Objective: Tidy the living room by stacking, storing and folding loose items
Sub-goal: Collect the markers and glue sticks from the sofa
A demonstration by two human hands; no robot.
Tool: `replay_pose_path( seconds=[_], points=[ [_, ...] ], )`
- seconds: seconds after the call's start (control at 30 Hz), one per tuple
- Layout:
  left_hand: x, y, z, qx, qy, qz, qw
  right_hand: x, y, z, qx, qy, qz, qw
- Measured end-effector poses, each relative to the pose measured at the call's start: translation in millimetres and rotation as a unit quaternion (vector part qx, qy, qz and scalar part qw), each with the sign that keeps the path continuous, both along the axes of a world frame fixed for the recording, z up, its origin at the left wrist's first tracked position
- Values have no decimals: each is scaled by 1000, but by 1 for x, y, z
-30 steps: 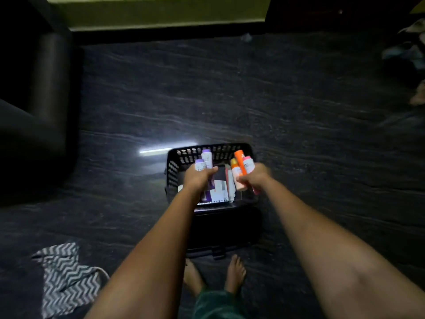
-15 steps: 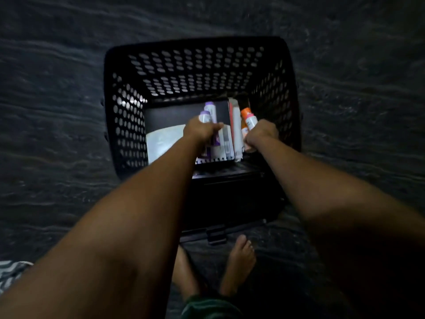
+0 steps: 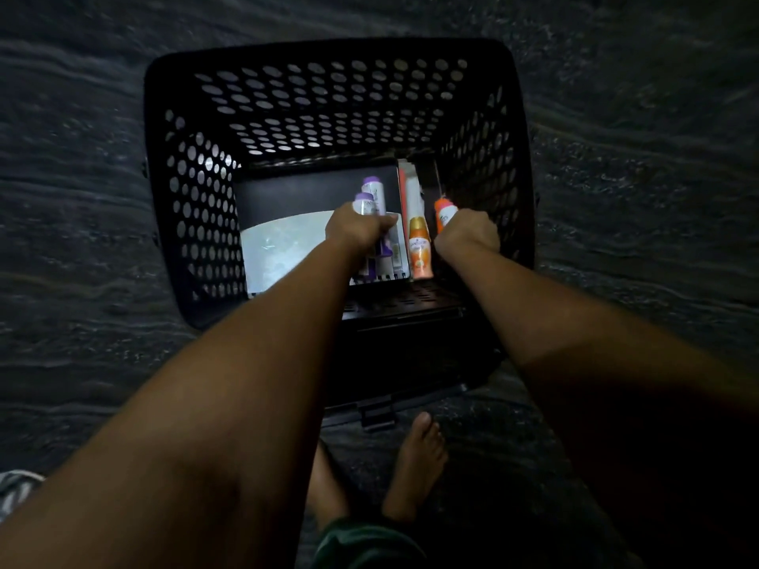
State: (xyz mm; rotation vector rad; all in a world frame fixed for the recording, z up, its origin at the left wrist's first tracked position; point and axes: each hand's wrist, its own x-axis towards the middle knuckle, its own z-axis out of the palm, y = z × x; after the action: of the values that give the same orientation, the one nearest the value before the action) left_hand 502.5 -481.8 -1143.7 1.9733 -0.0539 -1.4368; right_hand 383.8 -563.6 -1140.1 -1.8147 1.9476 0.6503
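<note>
Reaching into the black basket (image 3: 336,100), the left hand (image 3: 355,230) grips two purple-capped bottles (image 3: 369,199). The right hand (image 3: 468,236) grasps an orange-capped bottle (image 3: 443,211).

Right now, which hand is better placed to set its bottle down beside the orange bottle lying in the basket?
Right. The right hand holds an orange-capped bottle right next to the lying orange bottle; the left hand, gripping two purple-capped bottles, is farther left in the black basket.

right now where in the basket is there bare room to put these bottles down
Free: the left half of the basket floor, between its left wall and the purple-capped bottles in the left hand. Crowded: the right strip, with the orange bottle and right hand.
</note>
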Motion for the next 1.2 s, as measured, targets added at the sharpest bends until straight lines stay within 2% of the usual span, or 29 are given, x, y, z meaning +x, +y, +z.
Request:
replay_pose_path(
  seconds=[0.1, 0.17, 0.27, 0.33, 0.5, 0.57, 0.6, 0.67, 0.73, 0.77, 0.83, 0.97, 1.1, 1.2],
  points=[
    [2, -1, -4, -9, 7, 8, 1000, -1, 0, -1, -26, 11, 5, 1000],
    [3, 2, -7, -5, 13, 12, 1000, -1, -1, -1, -27, -26, -13, 999],
    [3, 7, -9, -3, 18, 15, 1000, 4, -1, 1, 27, -109, -101, 989],
    [3, 9, -7, -4, 19, 14, 1000, 9, 2, -4, 37, -117, -139, 983],
    [-2, 8, -2, -15, 26, 18, 999, 4, 4, -4, 0, -80, -115, 990],
    [-5, 5, 0, -21, 39, 22, 999, 4, 3, 0, -19, -123, -78, 989],
    [-7, 3, 1, -27, 45, 31, 998, 6, 3, 2, -3, -184, -73, 980],
    [-11, -1, 4, -45, 66, 66, 995, 11, 7, 4, 80, -321, -111, 937],
    [-14, -7, 6, -65, 100, 103, 987, 16, 13, 11, 188, -391, -165, 886],
    [-15, -11, 9, -73, 114, 115, 984, 17, 15, 15, 229, -411, -198, 860],
    [-16, -19, 10, -79, 128, 112, 982, 16, 15, 16, 263, -423, -245, 832],
    [-14, -33, 8, -41, 120, 77, 989, 8, 10, 8, 281, -417, -269, 821],
    [-14, -34, 0, 3, 107, 62, 992, 15, -1, 4, 161, -365, -267, 877],
    [-12, -35, -4, 0, 73, 76, 994, 12, -22, -33, 74, -316, -270, 906]
  ],
)
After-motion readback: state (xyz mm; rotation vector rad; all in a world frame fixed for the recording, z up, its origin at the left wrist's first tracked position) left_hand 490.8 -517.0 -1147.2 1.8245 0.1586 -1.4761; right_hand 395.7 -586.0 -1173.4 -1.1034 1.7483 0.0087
